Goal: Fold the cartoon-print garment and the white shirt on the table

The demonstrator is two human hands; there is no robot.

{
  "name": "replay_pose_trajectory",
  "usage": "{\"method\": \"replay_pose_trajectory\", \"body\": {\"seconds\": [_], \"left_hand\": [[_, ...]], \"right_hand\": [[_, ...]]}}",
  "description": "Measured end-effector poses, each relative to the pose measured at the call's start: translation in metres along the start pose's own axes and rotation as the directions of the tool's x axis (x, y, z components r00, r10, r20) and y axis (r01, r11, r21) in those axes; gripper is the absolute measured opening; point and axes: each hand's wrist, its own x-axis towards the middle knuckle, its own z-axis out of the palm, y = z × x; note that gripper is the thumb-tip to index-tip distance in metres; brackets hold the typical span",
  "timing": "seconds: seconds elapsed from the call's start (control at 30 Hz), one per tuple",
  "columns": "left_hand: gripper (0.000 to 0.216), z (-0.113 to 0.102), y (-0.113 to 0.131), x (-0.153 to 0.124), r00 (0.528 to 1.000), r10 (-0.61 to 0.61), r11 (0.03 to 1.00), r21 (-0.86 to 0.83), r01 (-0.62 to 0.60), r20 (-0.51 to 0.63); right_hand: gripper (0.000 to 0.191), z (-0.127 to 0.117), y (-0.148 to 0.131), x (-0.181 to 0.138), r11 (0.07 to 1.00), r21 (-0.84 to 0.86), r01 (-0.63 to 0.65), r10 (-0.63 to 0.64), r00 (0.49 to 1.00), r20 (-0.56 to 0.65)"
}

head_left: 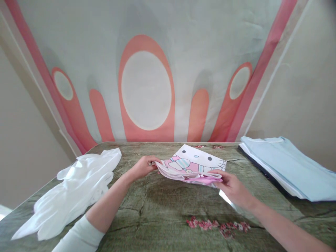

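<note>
A small white and pink garment (194, 163) printed with a cartoon cat face lies partly folded in the middle of the table (162, 206). My left hand (143, 166) pinches the garment's left edge, fingers closed on the cloth. My right hand (231, 187) grips its right front corner, where pink fabric bunches under the fingers. Both forearms reach in from the near edge, and the left one wears a pale sleeve.
A crumpled white cloth (70, 192) sprawls on the table's left side. A stack of folded light blue cloth (288, 168) sits at the right edge. The tabletop is green-grey with small pink flower prints (217, 224). A grey and coral patterned hanging (147, 70) covers the wall behind.
</note>
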Motion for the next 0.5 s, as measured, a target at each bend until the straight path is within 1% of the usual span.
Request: {"method": "replay_pose_trajectory", "body": {"seconds": [0.1, 0.17, 0.2, 0.27, 0.33, 0.43, 0.5], "left_hand": [[0.017, -0.008, 0.02, 0.002, 0.989, 0.092, 0.995, -0.013, -0.094, -0.117], [0.022, -0.015, 0.039, 0.002, 0.976, 0.13, 0.986, -0.081, -0.146, -0.177], [0.024, -0.018, 0.051, 0.002, 0.973, 0.135, 0.978, -0.134, -0.162, -0.188], [0.026, -0.025, 0.075, 0.0, 0.974, 0.104, 0.956, -0.249, -0.153, -0.2], [0.027, -0.031, 0.099, -0.002, 0.966, 0.044, 0.935, -0.331, -0.13, -0.254], [0.029, -0.043, 0.13, -0.003, 0.93, -0.025, 0.909, -0.395, -0.131, -0.367], [0.031, -0.052, 0.147, -0.001, 0.91, -0.055, 0.891, -0.432, -0.141, -0.412]], "right_hand": [[0.035, -0.013, -0.011, 0.004, 0.994, 0.102, -0.037, 0.045, 0.996, -0.071], [0.035, -0.022, -0.024, 0.005, 0.976, 0.207, -0.067, 0.083, 0.994, -0.071], [0.035, -0.026, -0.032, 0.004, 0.959, 0.271, -0.082, 0.103, 0.993, -0.063], [0.035, -0.034, -0.049, 0.001, 0.913, 0.396, -0.101, 0.13, 0.99, -0.049], [0.036, -0.042, -0.066, -0.005, 0.868, 0.483, -0.113, 0.151, 0.988, -0.041], [0.041, -0.055, -0.088, -0.016, 0.828, 0.544, -0.14, 0.205, 0.977, -0.06], [0.046, -0.062, -0.1, -0.021, 0.815, 0.557, -0.161, 0.235, 0.97, -0.064]]}}
